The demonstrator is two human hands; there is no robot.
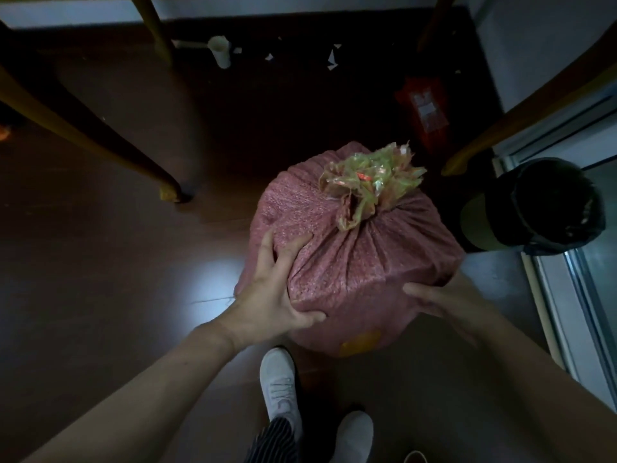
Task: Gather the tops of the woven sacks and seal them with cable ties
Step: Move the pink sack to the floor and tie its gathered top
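Head view: left hand [273, 295] and right hand [444, 297], both spread wide, press against the pink woven sack [360, 262].

A dusty pink is shown by the bulging woven sack [360, 262], its gathered top [370, 182] tinted yellow-green. The laced fabric shoe [278, 382] is coloured white; the trouser leg [277, 441] is striped.
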